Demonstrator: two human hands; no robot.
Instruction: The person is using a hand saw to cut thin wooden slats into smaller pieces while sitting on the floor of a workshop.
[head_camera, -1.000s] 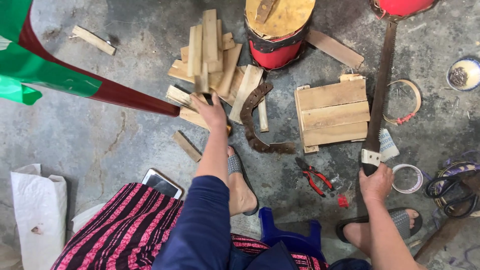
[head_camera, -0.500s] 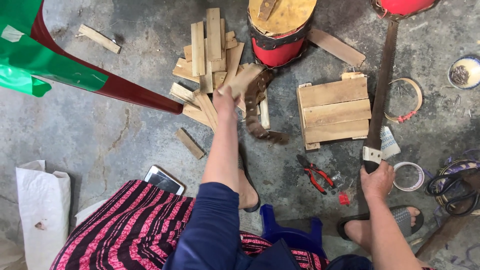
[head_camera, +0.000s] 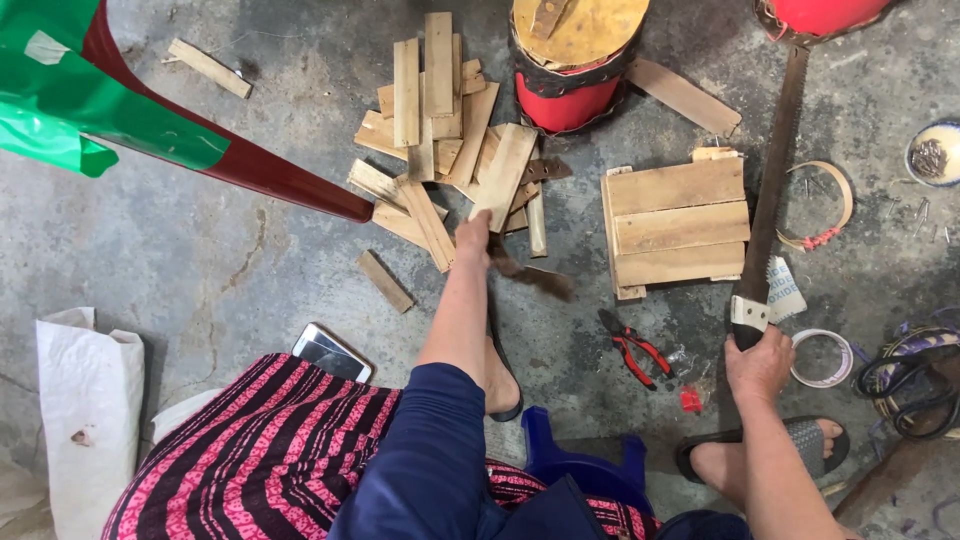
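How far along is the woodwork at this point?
Done: one slatted panel lies assembled on the floor. In hand: the left hand grips a wood strip at the pile of loose strips, while the right hand holds the saw by its handle. Left: many strips lie loose in that pile, and the pliers lie untouched.

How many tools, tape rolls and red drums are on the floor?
Tools: 2, long rusty hand saw, red-handled pliers
Tape rolls: 2, white ring, tan ring
Red drums: 2, wooden-topped, edge one
Total: 6
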